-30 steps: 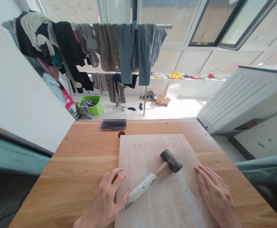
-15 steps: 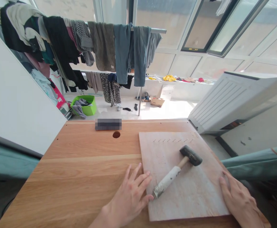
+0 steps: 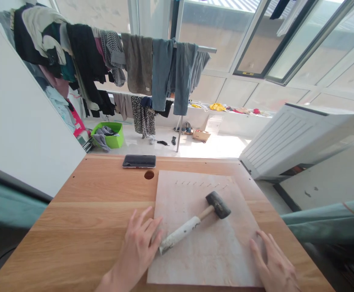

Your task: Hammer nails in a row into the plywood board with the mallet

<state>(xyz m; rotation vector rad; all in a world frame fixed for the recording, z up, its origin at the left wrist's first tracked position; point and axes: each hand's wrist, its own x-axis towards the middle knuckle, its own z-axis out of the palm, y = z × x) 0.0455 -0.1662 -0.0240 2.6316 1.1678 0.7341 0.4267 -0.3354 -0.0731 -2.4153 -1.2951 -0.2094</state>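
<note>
A pale wooden board (image 3: 207,259) lies flat on the table. On it rests a mallet (image 3: 180,233) with a black head and a white-wrapped handle, the head pointing to the far right. Several thin nails (image 3: 201,184) stand in a row near the board's far edge. My left hand (image 3: 139,243) is open against the board's left edge, fingers spread, close to the end of the mallet's handle. At the right edge, my right hand (image 3: 272,259) touches the board with its fingers extended and thumb apart. Neither hand holds the mallet.
The wooden table (image 3: 82,239) has a round hole (image 3: 149,174) near its far side, with a phone (image 3: 139,161) beside it. Beyond stand a green basket (image 3: 113,140) and a rack of hanging clothes (image 3: 139,65). A white ribbed panel (image 3: 289,142) stands at the right.
The board has slid left across the table, with the mallet and nails on it. Both my hands have moved left along with its edges. The camera view has tilted slightly.
</note>
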